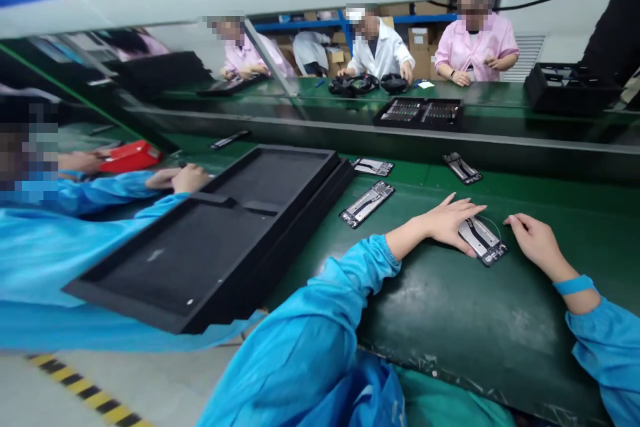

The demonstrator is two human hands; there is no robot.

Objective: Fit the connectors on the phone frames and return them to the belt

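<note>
A phone frame (484, 241) with exposed inner parts lies on the green belt (470, 320) between my hands. My left hand (447, 220) rests flat on its left side, fingers stretched out over it. My right hand (533, 240) sits at its right edge with fingers curled, fingertips touching or nearly touching the frame. A thin wire loops over the frame's top. Whether the right fingers pinch anything is too small to see.
Three more phone frames (367, 203) (373, 167) (462, 168) lie further along the belt. A long black foam tray (220, 240) juts over the belt's near edge at left. A co-worker in blue (75, 200) sits left; people in pink and white work beyond, by a tray of parts (419, 112).
</note>
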